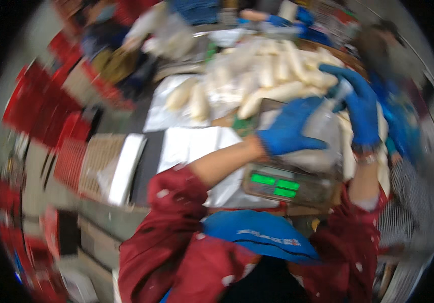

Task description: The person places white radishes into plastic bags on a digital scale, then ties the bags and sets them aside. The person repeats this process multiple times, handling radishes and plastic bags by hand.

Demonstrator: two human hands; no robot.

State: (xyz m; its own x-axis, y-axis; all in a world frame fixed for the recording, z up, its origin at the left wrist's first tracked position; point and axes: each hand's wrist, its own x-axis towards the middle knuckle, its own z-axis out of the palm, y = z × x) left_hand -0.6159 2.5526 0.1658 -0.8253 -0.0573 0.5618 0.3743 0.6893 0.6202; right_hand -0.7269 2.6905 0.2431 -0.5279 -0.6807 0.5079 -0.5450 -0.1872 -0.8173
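My left hand (290,123), in a blue glove, lies over a clear plastic bag (324,132) with its thumb and fingers spread. The bag sits on a digital scale (311,187) with lit green displays; blur hides what is inside the bag. My right hand (362,102), gloved in blue as well, pinches gathered, whitish plastic at the bag's far end, its index finger stretched out. Beyond both hands is a heap of long, pale, peeled root vegetables (273,68). One of them lies just past the scale's far edge.
White plastic sheets (190,144) lie left of the scale, and two pale pieces (198,102) rest on another sheet. A white block (128,168) stands by a tan plastic basket (97,163). Red crates (39,106) are stacked at left. Co-workers stand across the table and at right.
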